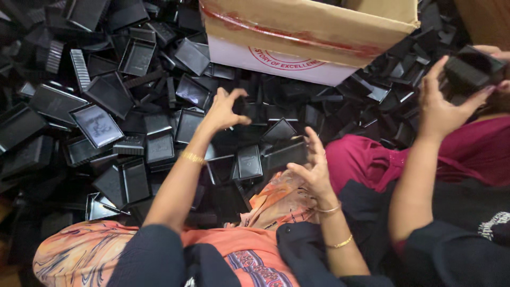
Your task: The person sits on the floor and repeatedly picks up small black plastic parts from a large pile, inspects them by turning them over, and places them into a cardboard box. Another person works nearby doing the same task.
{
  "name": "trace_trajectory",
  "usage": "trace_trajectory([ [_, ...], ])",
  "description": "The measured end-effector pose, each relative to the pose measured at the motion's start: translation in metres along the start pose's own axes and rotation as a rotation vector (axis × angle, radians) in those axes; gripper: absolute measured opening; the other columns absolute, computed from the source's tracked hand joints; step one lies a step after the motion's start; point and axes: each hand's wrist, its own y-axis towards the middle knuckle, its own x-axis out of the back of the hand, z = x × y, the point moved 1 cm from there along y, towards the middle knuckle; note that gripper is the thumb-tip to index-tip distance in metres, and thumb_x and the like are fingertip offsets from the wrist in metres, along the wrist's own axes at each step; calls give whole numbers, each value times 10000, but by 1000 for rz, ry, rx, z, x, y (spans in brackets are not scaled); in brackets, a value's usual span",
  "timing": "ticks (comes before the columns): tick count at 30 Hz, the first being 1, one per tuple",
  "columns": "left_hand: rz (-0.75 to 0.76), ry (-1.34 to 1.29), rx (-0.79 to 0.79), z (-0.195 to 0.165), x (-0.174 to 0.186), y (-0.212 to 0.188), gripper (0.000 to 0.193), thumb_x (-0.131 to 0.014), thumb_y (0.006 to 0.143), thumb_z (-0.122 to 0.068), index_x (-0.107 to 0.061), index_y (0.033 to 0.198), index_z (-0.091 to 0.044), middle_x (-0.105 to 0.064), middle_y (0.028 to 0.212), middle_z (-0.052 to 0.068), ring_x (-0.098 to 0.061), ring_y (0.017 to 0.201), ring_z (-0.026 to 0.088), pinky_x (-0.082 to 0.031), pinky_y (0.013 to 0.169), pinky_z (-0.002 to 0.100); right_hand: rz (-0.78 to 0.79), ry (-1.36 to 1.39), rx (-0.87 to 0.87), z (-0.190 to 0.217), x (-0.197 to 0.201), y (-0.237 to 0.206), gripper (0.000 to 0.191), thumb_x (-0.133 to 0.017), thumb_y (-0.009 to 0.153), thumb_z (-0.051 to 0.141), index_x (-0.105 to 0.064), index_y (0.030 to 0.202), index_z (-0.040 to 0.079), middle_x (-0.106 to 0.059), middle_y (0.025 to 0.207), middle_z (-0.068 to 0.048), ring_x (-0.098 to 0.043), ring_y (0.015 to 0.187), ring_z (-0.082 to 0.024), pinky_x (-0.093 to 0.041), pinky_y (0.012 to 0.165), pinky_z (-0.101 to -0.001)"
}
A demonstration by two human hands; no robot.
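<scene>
Head view: left hand (225,109) fingers pinching black tray (240,106).

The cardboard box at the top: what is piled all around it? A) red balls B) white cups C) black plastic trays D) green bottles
C: the cardboard box sits amid a heap of black plastic trays, and the left hand reaches into that heap while the right hand hovers open over it.

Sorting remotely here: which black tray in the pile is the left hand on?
The small black tray at the left hand's fingertips, below the cardboard box; the others lie untouched.
</scene>
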Motion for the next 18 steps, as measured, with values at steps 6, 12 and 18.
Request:
trace_trajectory([
  [6,-301,-571,-460,-60,-1,-101,628,-909,744,-366,-484,1119,-97,-508,1121,100,-520,1079,267,-444,1001,371,58,176,34,-5,-32,14,1042,-828,753,12,-258,1625,21,-400,1605,-113,-422,1472,-221,-367,1215,-331],
  [12,-293,-405,-452,-78,-6,-133,657,-894,744,-407,-577,1233,-103,-471,1269,146,-450,1206,335,-384,1088,424,149,185,48,8,-41,17,1086,-879,734,58,-261,1627,35,-437,1541,-109,-469,1417,-240,-405,1184,-367],
  [18,-477,-210,-714,-89,7,-136,661,-853,784,-310,-557,1326,-72,-543,1326,196,-538,1237,385,-426,1103,462,-36,631,-67,9,-41,19,914,-809,904,157,-256,1631,121,-516,1384,-122,-552,1221,-247,-508,985,-385],
])
